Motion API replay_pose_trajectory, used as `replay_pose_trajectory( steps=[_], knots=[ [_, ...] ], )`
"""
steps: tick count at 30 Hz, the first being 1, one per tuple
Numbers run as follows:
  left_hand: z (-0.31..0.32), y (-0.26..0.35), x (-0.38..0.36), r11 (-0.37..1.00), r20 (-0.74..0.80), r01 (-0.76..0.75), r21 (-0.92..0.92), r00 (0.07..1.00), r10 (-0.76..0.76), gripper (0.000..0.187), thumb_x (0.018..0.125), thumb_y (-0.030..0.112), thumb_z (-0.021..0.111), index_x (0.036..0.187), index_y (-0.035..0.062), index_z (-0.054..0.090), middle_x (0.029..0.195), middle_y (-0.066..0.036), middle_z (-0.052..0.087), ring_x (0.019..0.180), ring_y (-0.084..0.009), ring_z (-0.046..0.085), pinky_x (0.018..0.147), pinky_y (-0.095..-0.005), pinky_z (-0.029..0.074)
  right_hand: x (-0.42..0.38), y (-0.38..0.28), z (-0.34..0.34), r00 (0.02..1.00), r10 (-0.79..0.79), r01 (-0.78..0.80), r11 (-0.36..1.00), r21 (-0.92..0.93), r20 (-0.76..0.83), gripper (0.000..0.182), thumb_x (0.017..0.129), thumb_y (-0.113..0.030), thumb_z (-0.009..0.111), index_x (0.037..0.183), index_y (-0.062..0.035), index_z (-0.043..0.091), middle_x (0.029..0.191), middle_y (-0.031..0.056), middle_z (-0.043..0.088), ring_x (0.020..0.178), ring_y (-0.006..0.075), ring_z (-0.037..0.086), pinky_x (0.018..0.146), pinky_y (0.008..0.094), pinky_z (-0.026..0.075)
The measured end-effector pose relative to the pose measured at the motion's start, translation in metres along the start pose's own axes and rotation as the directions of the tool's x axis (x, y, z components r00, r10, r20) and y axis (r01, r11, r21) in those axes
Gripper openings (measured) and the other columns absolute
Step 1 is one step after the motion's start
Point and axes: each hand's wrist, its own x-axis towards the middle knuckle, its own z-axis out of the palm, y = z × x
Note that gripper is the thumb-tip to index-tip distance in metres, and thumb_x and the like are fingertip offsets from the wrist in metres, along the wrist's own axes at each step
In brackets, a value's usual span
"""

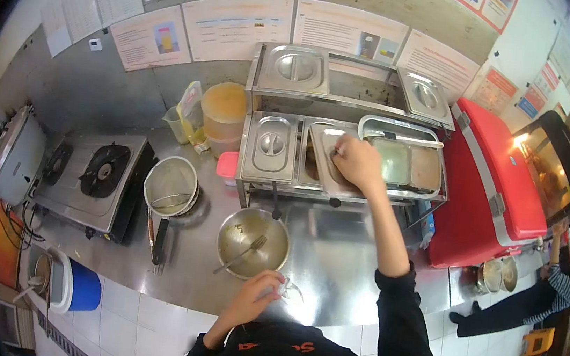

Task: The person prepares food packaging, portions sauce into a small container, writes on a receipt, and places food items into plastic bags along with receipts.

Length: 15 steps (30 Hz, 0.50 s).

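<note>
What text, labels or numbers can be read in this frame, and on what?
Wall posters: printed text and pictures, too small and blurred to read.
Red cooler: a small mark on the lid, unreadable.
Black garment: red letters, seen upside down and partly hidden, not legible.
Nothing else carries readable text.

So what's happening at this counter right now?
A person stands at a steel counter. Their right hand grips the handle of a tilted metal lid over a food tray. Their left hand holds a clear plastic piece beside a metal bowl with a fork in it.
</note>
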Motion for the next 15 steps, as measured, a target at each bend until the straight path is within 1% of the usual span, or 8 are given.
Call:
replay_pose_trajectory(
  steps=[3,5,7,9,10,12,13,15],
  knots=[
    [-0.004,-0.013,0.003,0.993,-0.061,-0.048,-0.107,0.997,0.042,0.008,0.072,0.004,0.059,0.077,0.0025,0.053,0.111,-0.015,0.048,0.094,-0.0252,0.053,0.083,-0.0326,0.038,-0.068,-0.003,-0.069,0.992,0.01,-0.046,0.955,0.293,0.122,0.02,0.07,-0.015,0.057,0.087,-0.0037,0.054,0.069,0.0117,0.06,0.06,0.0283,0.058,0.055,0.0363,0.044],
    [-0.006,-0.024,0.007,0.988,-0.113,-0.104,-0.118,0.989,0.091,0.007,0.073,0.003,0.058,0.079,0.0015,0.054,0.112,-0.013,0.047,0.098,-0.0244,0.051,0.083,-0.0328,0.04,-0.119,0.037,-0.06,0.975,0.054,-0.181,0.748,0.638,0.214,0.023,0.072,-0.013,0.058,0.093,-0.0052,0.054,0.072,0.0067,0.06,0.059,0.0166,0.057,0.05,0.0314,0.041],
    [-0.01,-0.026,0.011,0.979,-0.169,-0.157,-0.126,0.976,0.135,0.007,0.074,0.002,0.057,0.081,0.0005,0.055,0.113,-0.012,0.047,0.102,-0.0237,0.049,0.083,-0.033,0.042,-0.172,0.064,-0.047,0.961,0.055,-0.259,0.535,0.804,0.272,0.024,0.078,-0.018,0.055,0.1,-0.0059,0.054,0.076,0.0022,0.058,0.066,0.0091,0.056,0.054,0.0267,0.044],
    [-0.017,-0.021,0.016,0.98,-0.149,-0.061,-0.192,0.988,0.032,0.007,0.08,0.005,0.052,0.085,0.0002,0.053,0.117,-0.012,0.043,0.105,-0.0248,0.048,0.087,-0.0348,0.039,-0.23,0.069,-0.003,0.74,0.464,-0.469,-0.164,0.868,0.487,0.03,0.084,-0.025,0.049,0.105,-0.004,0.052,0.083,0.004,0.058,0.074,0.012,0.057,0.063,0.0278,0.049],
    [-0.016,-0.026,0.018,0.978,-0.143,-0.056,-0.199,0.989,0.028,0.007,0.08,0.005,0.052,0.085,0.0002,0.053,0.117,-0.012,0.043,0.105,-0.0248,0.048,0.087,-0.0348,0.039,-0.272,0.082,0.036,0.727,0.512,-0.48,-0.099,0.872,0.458,0.031,0.086,-0.027,0.046,0.105,-0.0026,0.051,0.088,0.006,0.058,0.078,0.0141,0.057,0.067,0.0288,0.049],
    [-0.011,-0.04,0.022,0.72,0.035,0.096,-0.687,0.995,-0.099,0.011,0.085,0.009,0.045,0.086,0.0,0.051,0.121,-0.012,0.037,0.106,-0.0235,0.047,0.088,-0.0354,0.037,-0.32,0.084,0.081,0.719,0.547,-0.554,0.079,0.829,0.429,0.034,0.088,-0.028,0.041,0.107,-0.001,0.05,0.097,0.0096,0.057,0.084,0.0179,0.057,0.073,0.0318,0.05],
    [-0.01,-0.039,0.023,0.713,0.044,0.107,-0.693,0.993,-0.106,0.011,0.085,0.009,0.045,0.086,0.0,0.051,0.121,-0.012,0.037,0.106,-0.0235,0.047,0.088,-0.0354,0.037,-0.329,0.073,0.094,0.723,0.536,-0.607,0.19,0.772,0.436,0.035,0.088,-0.028,0.039,0.107,-0.0007,0.05,0.1,0.0113,0.056,0.087,0.0196,0.057,0.074,0.0339,0.049],
    [-0.01,-0.034,0.028,0.582,0.11,0.113,-0.806,0.993,-0.041,0.011,0.085,0.01,0.041,0.085,0.0009,0.048,0.122,-0.013,0.034,0.103,-0.0229,0.047,0.089,-0.0358,0.035,-0.333,0.069,0.109,0.484,0.489,-0.437,-0.583,0.685,0.726,0.036,0.089,-0.028,0.035,0.108,-0.0003,0.049,0.1,0.0121,0.057,0.089,0.022,0.057,0.078,0.0358,0.048]
  ],
)
